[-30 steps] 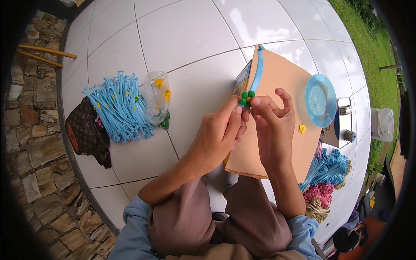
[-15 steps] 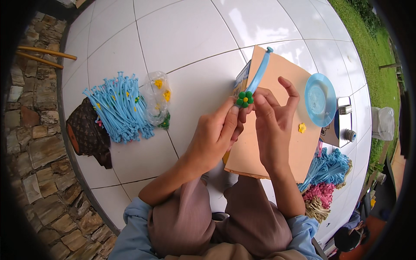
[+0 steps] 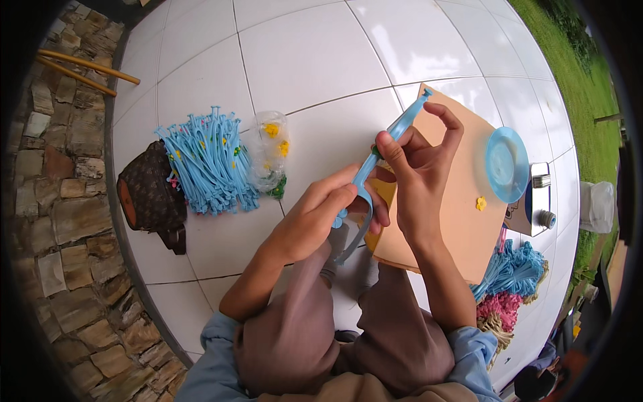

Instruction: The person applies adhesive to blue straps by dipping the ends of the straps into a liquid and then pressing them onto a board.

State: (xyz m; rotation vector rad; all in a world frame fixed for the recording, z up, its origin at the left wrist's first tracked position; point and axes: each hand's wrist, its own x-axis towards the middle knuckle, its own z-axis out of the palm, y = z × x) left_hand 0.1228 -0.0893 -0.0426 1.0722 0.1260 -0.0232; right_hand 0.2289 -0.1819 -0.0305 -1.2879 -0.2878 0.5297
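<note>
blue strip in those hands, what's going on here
A person's left hand and right hand hold a long, glossy light-blue strip, a small green piece showing by the right hand. A yellow flower-shaped piece lies on a flat peach-coloured board. A bundle of light-blue strips lies on the white tiled floor, left.

The view came from a wide fisheye camera on the person's head, the left one of a side-by-side pair. It faced steeply down, over the lap [image 3: 288, 321] at the lower edge, with the left hand [image 3: 313, 218] and right hand [image 3: 423, 181] near the lens, around the middle. The floor [image 3: 308, 53] lay farther off, its lines bending toward stonework [image 3: 74, 221] at left and grass [image 3: 569, 80] at right.
</note>
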